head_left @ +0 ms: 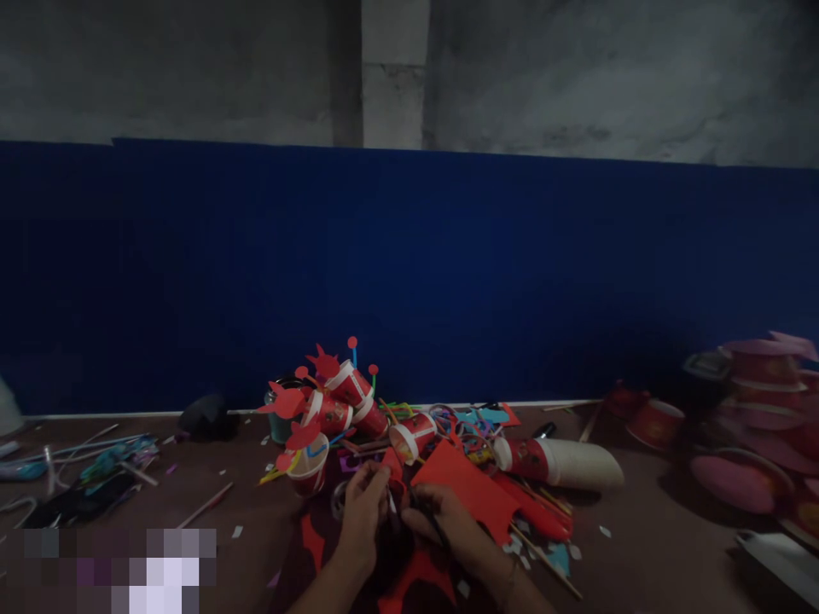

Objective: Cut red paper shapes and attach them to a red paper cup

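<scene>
My left hand (363,505) is closed, its fingers pinching a small piece of red paper (394,466) at the middle front of the table. Close beside it, my right hand (441,520) is curled around dark-handled scissors (427,515), whose blades are mostly hidden between the hands. Just beyond my right hand lies a larger sheet of red paper (470,486). A red paper cup (413,437) rests on its side past my fingertips. To the left, several decorated red cups (333,413) with red cut-out shapes and coloured straws are heaped together.
A stack of white cups with a red one (585,465) lies to the right. Pink and red cup crafts (764,409) stand at far right. Straws and scraps (108,460) litter the left side. A blue panel (409,273) rises behind the brown table (249,554).
</scene>
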Motion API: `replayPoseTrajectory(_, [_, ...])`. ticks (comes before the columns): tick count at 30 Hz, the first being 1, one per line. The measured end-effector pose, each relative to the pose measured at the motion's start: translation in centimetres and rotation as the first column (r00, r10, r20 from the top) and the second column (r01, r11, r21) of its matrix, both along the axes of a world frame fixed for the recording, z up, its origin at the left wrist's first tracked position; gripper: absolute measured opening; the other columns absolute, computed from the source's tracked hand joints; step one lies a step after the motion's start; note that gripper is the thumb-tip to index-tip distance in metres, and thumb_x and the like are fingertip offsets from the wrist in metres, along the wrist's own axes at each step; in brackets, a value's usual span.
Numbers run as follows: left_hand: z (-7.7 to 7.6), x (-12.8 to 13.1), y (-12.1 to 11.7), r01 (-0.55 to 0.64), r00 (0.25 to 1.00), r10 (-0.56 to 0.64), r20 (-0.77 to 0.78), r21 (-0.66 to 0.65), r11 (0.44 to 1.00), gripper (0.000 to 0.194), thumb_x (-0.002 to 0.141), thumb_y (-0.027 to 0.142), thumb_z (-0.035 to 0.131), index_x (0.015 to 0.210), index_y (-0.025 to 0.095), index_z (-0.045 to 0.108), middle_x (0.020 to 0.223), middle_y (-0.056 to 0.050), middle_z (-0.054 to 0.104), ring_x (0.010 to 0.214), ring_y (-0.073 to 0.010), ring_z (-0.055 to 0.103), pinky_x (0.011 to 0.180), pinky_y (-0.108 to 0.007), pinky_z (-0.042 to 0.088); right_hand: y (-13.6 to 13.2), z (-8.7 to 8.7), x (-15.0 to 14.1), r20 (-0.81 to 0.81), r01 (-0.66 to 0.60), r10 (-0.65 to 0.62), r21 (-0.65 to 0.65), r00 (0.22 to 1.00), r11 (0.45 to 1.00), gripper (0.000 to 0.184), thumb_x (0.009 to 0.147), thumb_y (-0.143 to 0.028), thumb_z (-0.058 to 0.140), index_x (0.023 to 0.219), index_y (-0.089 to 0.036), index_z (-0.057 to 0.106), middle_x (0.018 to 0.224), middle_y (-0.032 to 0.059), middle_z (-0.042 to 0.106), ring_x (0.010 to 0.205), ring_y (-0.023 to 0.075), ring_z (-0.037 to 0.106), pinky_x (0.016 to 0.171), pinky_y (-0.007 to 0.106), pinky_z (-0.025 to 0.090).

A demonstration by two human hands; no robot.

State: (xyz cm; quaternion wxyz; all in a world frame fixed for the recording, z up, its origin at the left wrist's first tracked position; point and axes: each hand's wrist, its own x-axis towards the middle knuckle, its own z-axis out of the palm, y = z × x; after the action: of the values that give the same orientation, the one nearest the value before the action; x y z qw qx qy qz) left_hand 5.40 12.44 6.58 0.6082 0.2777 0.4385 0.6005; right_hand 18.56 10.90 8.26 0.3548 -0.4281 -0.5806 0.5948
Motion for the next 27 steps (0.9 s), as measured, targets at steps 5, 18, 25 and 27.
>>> replayPoseTrajectory(5, [-1.0,0.0,0.2,0.038,0.995,-0.033,-0.089,0.054,0.998,0.046,0.054,0.056,0.073,0.056,0.018,0.047,0.043,0.011,0.031,0.038,-0.0034,0.025,0.037,-0.016,0.019,0.0,-0.1,0.0,-0.010,0.016,-0.016,0.021,1.000,1.000,0.040,0.064,-0.055,0.066,0.062,-0.017,0.052,0.048,-0.0070,0.044,0.041,0.0066,0.036,0.042,0.019,0.026])
replayPoseTrajectory(18, [-0.4,-0.3,-0.1,0.102,0.954,-0.029,-0.299,0.232,0.967,0.035,0.070,0.045,0.064,0.054,0.019,0.046,0.050,0.007,0.035,0.048,-0.0084,0.029,0.046,-0.019,0.027,-0.4,-0.3,-0.1,-0.057,0.019,-0.020,-0.015,0.998,1.000,0.040,0.068,-0.055,0.063,0.074,-0.017,0.053,0.051,-0.0063,0.050,0.037,0.0050,0.037,0.036,0.017,0.026])
replayPoseTrajectory(25, [-0.2,-0.2,-0.2,0.148,0.944,-0.066,-0.324,0.237,0.960,0.035,0.072,0.046,0.061,0.056,0.019,0.045,0.053,0.006,0.040,0.051,-0.0093,0.034,0.047,-0.019,0.028,-0.4,-0.2,-0.3,-0.114,0.008,-0.004,0.036,0.993,0.999,0.040,0.068,-0.055,0.064,0.073,-0.016,0.053,0.054,-0.0049,0.052,0.044,0.0062,0.043,0.043,0.018,0.032])
replayPoseTrajectory(27, [-0.1,-0.2,-0.3,0.152,0.944,-0.072,-0.323,0.231,0.961,0.034,0.072,0.046,0.060,0.056,0.019,0.045,0.053,0.006,0.040,0.051,-0.0093,0.034,0.047,-0.019,0.028,-0.4,-0.3,-0.3,-0.114,0.020,-0.018,0.017,0.993,1.000,0.040,0.069,-0.054,0.063,0.074,-0.016,0.053,0.052,-0.0057,0.051,0.041,0.0056,0.041,0.041,0.018,0.030])
